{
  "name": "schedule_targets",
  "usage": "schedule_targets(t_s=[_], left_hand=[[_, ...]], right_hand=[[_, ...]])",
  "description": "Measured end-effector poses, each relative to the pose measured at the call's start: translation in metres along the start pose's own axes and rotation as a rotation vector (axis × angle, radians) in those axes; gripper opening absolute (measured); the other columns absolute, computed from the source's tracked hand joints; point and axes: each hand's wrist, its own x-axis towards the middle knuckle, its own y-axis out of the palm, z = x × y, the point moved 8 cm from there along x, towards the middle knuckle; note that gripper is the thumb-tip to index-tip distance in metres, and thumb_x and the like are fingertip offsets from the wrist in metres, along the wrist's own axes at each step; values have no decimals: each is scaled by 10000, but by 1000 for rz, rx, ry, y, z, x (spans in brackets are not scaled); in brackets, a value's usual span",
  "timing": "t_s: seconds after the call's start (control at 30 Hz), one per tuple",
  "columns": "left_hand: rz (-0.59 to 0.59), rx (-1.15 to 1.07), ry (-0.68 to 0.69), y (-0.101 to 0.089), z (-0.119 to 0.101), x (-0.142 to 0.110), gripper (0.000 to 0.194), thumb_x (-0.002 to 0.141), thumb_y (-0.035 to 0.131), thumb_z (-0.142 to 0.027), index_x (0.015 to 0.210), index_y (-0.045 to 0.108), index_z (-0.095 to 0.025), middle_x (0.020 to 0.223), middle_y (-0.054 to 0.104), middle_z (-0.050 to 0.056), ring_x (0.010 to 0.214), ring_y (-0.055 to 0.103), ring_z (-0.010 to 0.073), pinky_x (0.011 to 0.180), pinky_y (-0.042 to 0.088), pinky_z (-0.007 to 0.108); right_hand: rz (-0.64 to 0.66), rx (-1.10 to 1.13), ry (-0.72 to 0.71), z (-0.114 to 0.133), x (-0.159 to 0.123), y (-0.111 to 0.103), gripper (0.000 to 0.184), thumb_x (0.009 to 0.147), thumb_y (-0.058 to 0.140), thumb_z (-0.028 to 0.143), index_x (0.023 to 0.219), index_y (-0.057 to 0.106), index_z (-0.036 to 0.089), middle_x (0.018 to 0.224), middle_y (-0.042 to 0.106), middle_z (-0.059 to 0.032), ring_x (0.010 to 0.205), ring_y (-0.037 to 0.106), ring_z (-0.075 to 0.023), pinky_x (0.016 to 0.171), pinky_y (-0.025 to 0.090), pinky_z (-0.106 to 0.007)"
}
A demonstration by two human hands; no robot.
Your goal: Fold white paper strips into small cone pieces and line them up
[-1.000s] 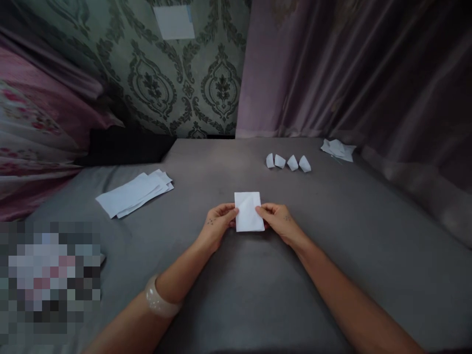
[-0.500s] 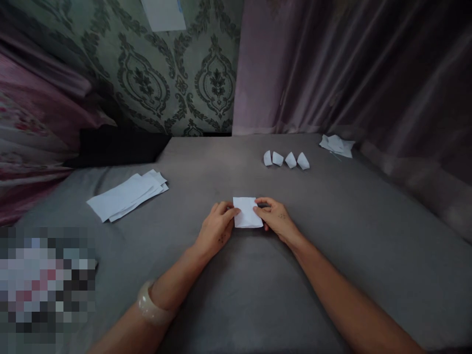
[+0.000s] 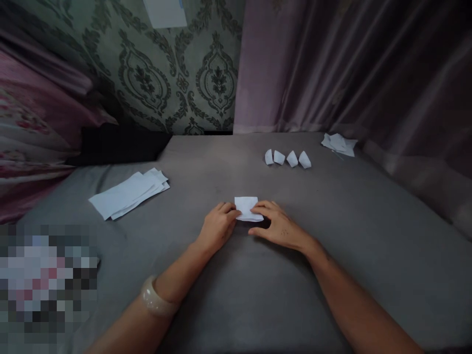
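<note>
A small white folded paper [image 3: 246, 205] lies on the grey cloth surface [image 3: 236, 295] in the middle of the view. My left hand [image 3: 218, 227] pinches its left edge with curled fingers. My right hand [image 3: 279, 227] lies flat over the paper's right and lower part, fingers pressing down on it. Only the paper's upper part shows between the two hands.
A stack of white paper strips [image 3: 129, 193] lies at the left. Several small folded paper pieces [image 3: 288, 158] stand in a row at the back, with crumpled paper scraps [image 3: 339, 144] beyond at the right by the curtain. A blurred patch covers the lower left.
The paper, held upright between both hands a second ago, has been folded shorter and laid down. My right hand has flattened over it.
</note>
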Motion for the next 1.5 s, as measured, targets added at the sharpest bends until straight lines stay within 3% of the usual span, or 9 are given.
schedule_targets(t_s=[0.13,0.3,0.57,0.83,1.27,1.5], left_hand=[[-49,-115,-87,-1,7,0,256,905,464,-186,1036,681,-226,1041,626,68,946,536,207,825,471,332],[-130,-217,-220,-3,11,-4,153,862,572,-239,831,713,-188,977,621,79,919,529,220,849,454,373],[-202,-273,-400,5,27,-7,207,851,599,-336,825,712,-164,950,591,95,915,500,230,860,418,394],[-224,-184,-421,4,25,-2,332,906,490,-346,715,680,-152,853,574,99,856,489,232,821,406,400],[-234,-145,-479,3,27,-1,295,864,548,-326,635,627,-157,817,565,95,828,493,233,775,427,391],[-224,-120,-399,3,24,-1,322,911,475,-340,688,617,-157,850,548,96,817,479,222,765,429,381]], right_hand=[[-51,-29,-15,-10,2,1,194,871,546,210,991,696,238,1044,623,-49,981,553,-185,893,440,-345],[-23,19,19,-10,1,3,186,883,523,230,902,707,224,1000,631,-52,913,571,-175,839,436,-330],[-152,40,182,-23,6,4,279,887,520,324,682,640,178,946,592,-52,840,580,-151,792,427,-296],[-233,-83,235,-27,9,8,298,880,498,353,645,577,187,907,578,-66,764,571,-169,729,438,-316],[-257,-166,291,-25,11,7,277,845,523,363,630,563,194,866,569,-70,701,551,-172,684,447,-329],[-249,-217,302,-24,13,8,287,847,513,360,608,529,202,843,550,-62,694,550,-170,664,439,-317]])
